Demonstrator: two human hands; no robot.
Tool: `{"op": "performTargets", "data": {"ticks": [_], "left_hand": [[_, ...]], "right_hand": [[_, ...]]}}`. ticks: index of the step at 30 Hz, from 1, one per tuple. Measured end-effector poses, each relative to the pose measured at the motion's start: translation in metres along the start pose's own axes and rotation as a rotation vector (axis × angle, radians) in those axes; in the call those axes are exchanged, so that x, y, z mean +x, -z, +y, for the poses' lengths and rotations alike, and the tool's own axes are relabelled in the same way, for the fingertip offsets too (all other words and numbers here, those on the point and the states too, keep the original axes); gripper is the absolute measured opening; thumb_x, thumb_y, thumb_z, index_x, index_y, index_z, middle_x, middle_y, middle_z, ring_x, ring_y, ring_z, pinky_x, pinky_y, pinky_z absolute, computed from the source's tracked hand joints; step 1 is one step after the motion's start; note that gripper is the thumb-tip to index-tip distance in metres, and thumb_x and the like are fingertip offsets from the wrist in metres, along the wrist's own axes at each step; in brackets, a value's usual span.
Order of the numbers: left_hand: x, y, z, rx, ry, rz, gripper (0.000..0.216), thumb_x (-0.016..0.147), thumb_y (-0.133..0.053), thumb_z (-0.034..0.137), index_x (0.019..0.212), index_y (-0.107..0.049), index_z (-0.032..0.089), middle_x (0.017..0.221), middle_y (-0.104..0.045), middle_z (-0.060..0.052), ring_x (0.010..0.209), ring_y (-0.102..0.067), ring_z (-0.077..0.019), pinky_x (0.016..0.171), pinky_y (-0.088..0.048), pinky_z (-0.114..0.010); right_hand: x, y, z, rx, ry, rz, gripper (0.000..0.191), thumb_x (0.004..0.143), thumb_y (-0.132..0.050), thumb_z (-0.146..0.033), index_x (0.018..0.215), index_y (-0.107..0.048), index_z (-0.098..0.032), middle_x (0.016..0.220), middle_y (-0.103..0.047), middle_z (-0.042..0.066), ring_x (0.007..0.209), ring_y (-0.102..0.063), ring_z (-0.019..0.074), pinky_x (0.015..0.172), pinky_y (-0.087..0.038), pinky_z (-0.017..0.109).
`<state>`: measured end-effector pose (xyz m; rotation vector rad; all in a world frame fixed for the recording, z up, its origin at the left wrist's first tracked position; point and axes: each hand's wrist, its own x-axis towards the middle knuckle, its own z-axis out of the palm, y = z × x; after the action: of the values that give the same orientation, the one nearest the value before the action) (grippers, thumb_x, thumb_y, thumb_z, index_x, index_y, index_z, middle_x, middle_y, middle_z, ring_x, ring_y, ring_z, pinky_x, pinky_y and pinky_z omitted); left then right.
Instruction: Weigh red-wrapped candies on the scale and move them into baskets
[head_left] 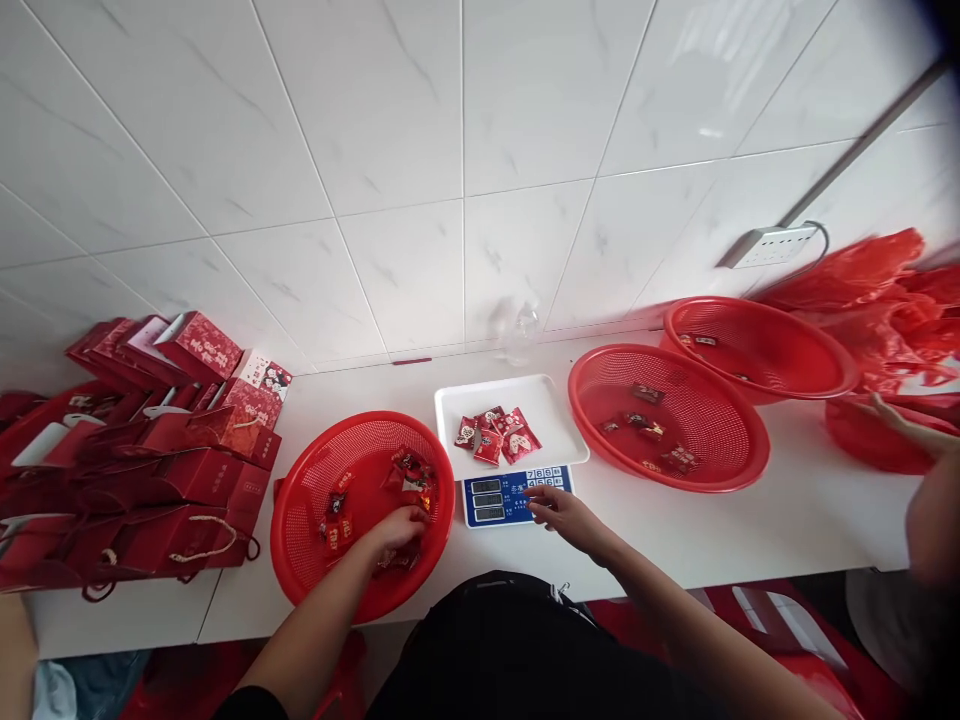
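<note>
Head view: wrapped sweets point(517, 445) already lie on the white tray point(555, 405) of your weighing scale point(511, 512), centre; others remain in the perforated red basket point(280, 545), centre-left, where your left hand point(399, 526) reaches, grip indeterminable. Your right hand point(561, 512), fingers apart, is at the scale's panel.

A small packing workplace, by the look of it. A long white tabletop point(810, 510) runs along a wall of white marble-patterned tiles point(397, 110). At centre, a blue-and-white electronic scale point(495, 500) with a white tray point(562, 430) stands between round red perforated plastic baskets point(296, 490) containing small glossy wrapped packets point(339, 530). Dark-red cardboard gift boxes point(199, 478) crowd the left (another person's arm point(904, 430) shows far right).
</note>
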<state>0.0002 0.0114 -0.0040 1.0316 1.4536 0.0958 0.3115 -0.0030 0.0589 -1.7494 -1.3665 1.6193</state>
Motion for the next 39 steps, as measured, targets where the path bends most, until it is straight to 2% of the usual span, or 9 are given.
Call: {"op": "performTargets", "data": {"ticks": [4,10,15,19,23,26,32,36,39], "left_hand": [[-0.005,0.000,-0.001,-0.079,0.008,-0.065,0.028,0.070,-0.060,0.040,0.088,-0.054,0.020,0.068,-0.057,0.002,0.052,-0.050,-0.0089,0.053,-0.040,-0.022],[-0.014,-0.003,0.005,-0.190,-0.019,-0.061,0.030,0.063,-0.068,0.034,0.085,-0.053,0.019,0.067,-0.058,0.003,0.054,-0.053,-0.0108,0.053,-0.042,-0.023],[-0.035,0.021,0.041,-0.186,-0.168,-0.118,0.036,0.061,-0.072,0.033,0.089,-0.057,0.016,0.082,-0.064,-0.003,0.070,-0.060,-0.0139,0.065,-0.046,-0.026],[-0.037,0.021,0.095,-0.196,-0.372,-0.007,0.036,0.068,-0.067,0.036,0.097,-0.057,0.017,0.080,-0.064,-0.003,0.068,-0.059,-0.0119,0.064,-0.047,-0.024],[-0.003,-0.014,0.145,-0.108,-0.487,0.123,0.028,0.069,-0.066,0.031,0.092,-0.059,0.016,0.075,-0.063,-0.002,0.061,-0.058,-0.0105,0.061,-0.047,-0.023],[0.027,-0.035,0.171,0.039,-0.523,0.206,0.024,0.073,-0.061,0.027,0.095,-0.059,0.017,0.074,-0.064,-0.001,0.060,-0.058,-0.0111,0.061,-0.047,-0.023],[0.045,-0.031,0.191,0.200,-0.574,0.285,0.026,0.083,-0.048,0.027,0.105,-0.061,0.021,0.106,-0.064,-0.005,0.098,-0.058,-0.0181,0.084,-0.043,-0.028],[0.037,-0.027,0.197,0.332,-0.640,0.283,0.046,0.083,-0.048,0.023,0.129,-0.044,0.025,0.126,-0.053,-0.005,0.110,-0.051,-0.0189,0.091,-0.038,-0.028],[0.032,-0.027,0.194,0.416,-0.606,0.360,0.056,0.081,-0.050,0.021,0.135,-0.035,0.022,0.131,-0.048,-0.010,0.112,-0.050,-0.0211,0.089,-0.039,-0.029]], "right_hand": [[-0.002,0.004,0.012,0.024,-0.030,0.012,0.034,0.077,-0.053,-0.038,0.106,-0.056,-0.019,0.089,-0.061,0.004,0.078,-0.058,0.0159,0.068,-0.046,0.029],[0.002,0.000,0.016,0.039,-0.005,-0.011,0.038,0.076,-0.054,-0.041,0.106,-0.056,-0.018,0.090,-0.061,0.004,0.078,-0.058,0.0156,0.069,-0.046,0.029],[0.002,0.002,0.010,0.051,0.003,0.000,0.035,0.077,-0.054,-0.038,0.105,-0.057,-0.019,0.089,-0.061,0.004,0.075,-0.057,0.0144,0.068,-0.045,0.028],[0.002,0.000,0.007,0.053,-0.014,0.022,0.029,0.076,-0.055,-0.033,0.101,-0.058,-0.018,0.085,-0.062,0.003,0.074,-0.057,0.0145,0.066,-0.045,0.027],[0.003,-0.005,0.002,0.048,-0.012,-0.001,0.026,0.075,-0.056,-0.032,0.098,-0.060,-0.019,0.083,-0.063,0.002,0.073,-0.058,0.0141,0.065,-0.045,0.027],[0.002,-0.004,0.002,0.045,0.012,0.009,0.027,0.076,-0.056,-0.031,0.100,-0.060,-0.020,0.085,-0.063,0.003,0.074,-0.057,0.0139,0.064,-0.044,0.026],[-0.008,0.008,0.027,0.065,0.010,0.066,0.031,0.076,-0.053,-0.035,0.103,-0.058,-0.020,0.086,-0.061,0.002,0.073,-0.057,0.0135,0.063,-0.044,0.025],[-0.013,0.009,0.041,0.075,-0.047,0.071,0.031,0.075,-0.053,-0.034,0.100,-0.058,-0.018,0.083,-0.060,0.002,0.071,-0.057,0.0131,0.060,-0.043,0.024],[-0.014,0.007,0.037,0.074,-0.030,0.055,0.030,0.075,-0.053,-0.033,0.101,-0.058,-0.018,0.083,-0.060,0.003,0.071,-0.057,0.0134,0.060,-0.043,0.025]]}}
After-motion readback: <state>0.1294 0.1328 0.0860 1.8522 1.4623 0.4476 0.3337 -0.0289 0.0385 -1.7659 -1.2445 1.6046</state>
